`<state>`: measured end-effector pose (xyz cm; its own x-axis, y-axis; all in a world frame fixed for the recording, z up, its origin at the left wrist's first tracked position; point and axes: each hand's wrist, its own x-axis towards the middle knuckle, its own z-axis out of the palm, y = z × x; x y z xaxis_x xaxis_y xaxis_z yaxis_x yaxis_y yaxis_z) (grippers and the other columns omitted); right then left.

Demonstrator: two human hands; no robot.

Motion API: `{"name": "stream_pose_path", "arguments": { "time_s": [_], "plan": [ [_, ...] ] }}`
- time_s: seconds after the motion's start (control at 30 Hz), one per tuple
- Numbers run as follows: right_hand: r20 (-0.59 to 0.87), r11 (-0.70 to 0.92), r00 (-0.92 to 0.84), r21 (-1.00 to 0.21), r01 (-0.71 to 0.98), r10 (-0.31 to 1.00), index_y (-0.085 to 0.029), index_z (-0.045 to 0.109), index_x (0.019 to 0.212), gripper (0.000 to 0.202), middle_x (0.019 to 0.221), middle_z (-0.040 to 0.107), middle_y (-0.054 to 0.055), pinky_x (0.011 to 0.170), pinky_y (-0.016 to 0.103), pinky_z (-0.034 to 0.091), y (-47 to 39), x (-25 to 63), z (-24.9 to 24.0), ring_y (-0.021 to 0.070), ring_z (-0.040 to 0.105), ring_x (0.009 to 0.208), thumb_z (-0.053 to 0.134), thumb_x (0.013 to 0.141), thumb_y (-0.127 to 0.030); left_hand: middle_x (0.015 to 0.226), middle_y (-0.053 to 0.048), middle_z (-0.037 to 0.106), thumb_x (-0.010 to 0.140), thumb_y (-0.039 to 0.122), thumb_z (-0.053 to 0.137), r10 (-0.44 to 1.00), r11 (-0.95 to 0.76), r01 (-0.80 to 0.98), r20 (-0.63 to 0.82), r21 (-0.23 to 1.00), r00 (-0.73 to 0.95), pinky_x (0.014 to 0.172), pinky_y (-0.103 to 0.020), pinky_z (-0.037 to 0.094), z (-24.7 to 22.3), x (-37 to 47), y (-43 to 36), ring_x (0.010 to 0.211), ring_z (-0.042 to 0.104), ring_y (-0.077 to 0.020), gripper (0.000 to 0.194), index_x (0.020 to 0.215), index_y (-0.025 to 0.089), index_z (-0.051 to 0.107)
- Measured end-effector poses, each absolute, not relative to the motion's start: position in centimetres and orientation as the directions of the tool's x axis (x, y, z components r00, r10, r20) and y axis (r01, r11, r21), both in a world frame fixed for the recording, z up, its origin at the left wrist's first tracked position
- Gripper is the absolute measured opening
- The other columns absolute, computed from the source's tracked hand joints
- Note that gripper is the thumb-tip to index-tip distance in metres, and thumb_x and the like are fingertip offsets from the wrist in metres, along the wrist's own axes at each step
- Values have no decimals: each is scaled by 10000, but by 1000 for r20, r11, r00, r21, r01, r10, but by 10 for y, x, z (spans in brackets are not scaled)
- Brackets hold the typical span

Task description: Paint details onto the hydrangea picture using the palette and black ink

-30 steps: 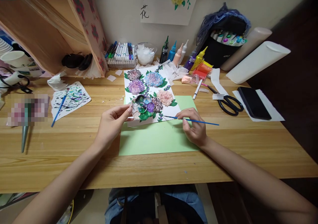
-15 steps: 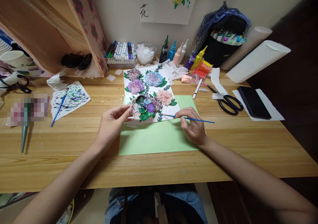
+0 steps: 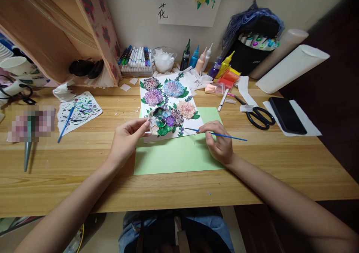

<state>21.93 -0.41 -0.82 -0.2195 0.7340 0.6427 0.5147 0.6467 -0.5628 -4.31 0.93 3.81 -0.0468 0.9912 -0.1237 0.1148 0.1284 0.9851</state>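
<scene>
Between thumb and fingers, my left hand (image 3: 130,137) pinches the rim of a small round paint palette (image 3: 162,121), its wells smeared with green, purple, blue and black. The palette is over the lower left of a white sheet of flower art (image 3: 193,125) with pink, purple, blue and black-specked blooms and painted leaves. My right hand (image 3: 217,142) is closed round a thin blue paintbrush (image 3: 230,136). Its tip points left, close to a small purple-and-green sprig (image 3: 181,130) near the sheet's lower edge. Beneath the art lies a light green sheet (image 3: 179,157).
Black-handled scissors (image 3: 260,118) and a phone (image 3: 287,115) lie to the right. Paint bottles (image 3: 200,60), a marker set (image 3: 136,60) and a bowl of paper scraps (image 3: 164,60) line the wall. At left, another brush (image 3: 66,123) rests on a paint-stained tissue (image 3: 86,109).
The paintbrush in my right hand has shifted slightly right, its tip drawing back a little from the sprig. My left hand and the palette stay in place.
</scene>
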Motion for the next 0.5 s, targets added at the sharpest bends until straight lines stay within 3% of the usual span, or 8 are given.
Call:
{"name": "stream_pose_path", "arguments": {
  "time_s": [0.37,0.5],
  "plan": [
    [615,633,-235,-578,515,753,-230,553,889,174,786,619,33,706,367,450,-4,219,-8,196,550,789,420,856,-124,933,-67,729,711,408,703,991,132,106,-128,986,-39,703,-275,565,37,-44,10,782,667,-166,350,949,152,707],
    [694,677,-167,-570,465,700,-240,565,947,205,827,643,38,733,383,461,-8,219,-8,202,577,819,423,858,-123,957,-77,725,703,415,706,990,141,89,-139,986,-27,707,-282,567,33,-42,9,830,668,-184,366,953,148,707]
  ]
}}
